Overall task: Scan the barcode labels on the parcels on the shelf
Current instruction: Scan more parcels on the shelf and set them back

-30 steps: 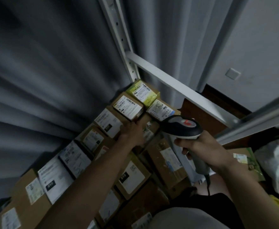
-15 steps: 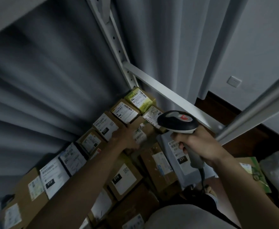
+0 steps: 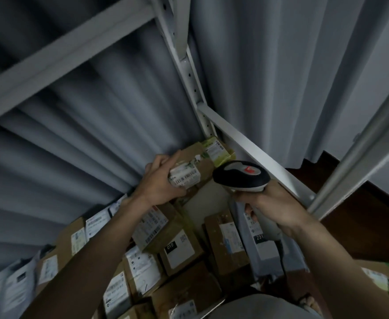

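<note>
My left hand (image 3: 160, 180) grips a small brown cardboard parcel (image 3: 193, 168) lifted above the pile, its white barcode label (image 3: 184, 178) facing me. My right hand (image 3: 271, 203) holds a grey and black barcode scanner (image 3: 242, 176) by its handle, the scanner head with its red mark just right of that parcel and close to it. Below lie several brown parcels with white labels, among them one marked 010 (image 3: 181, 248) and a taller box (image 3: 228, 240). A grey mailer bag marked 231 (image 3: 260, 245) sits under the scanner handle.
White metal shelf posts and beams (image 3: 246, 139) frame the pile, with a grey curtain (image 3: 85, 111) behind. A green-printed box (image 3: 216, 149) stands at the far corner, another green box (image 3: 387, 282) at the right. The scanner cable (image 3: 281, 254) hangs down from the handle.
My left hand picked a small parcel out of the pile and raised it, label toward me. The scanner moved up beside it. The view tilted upward.
</note>
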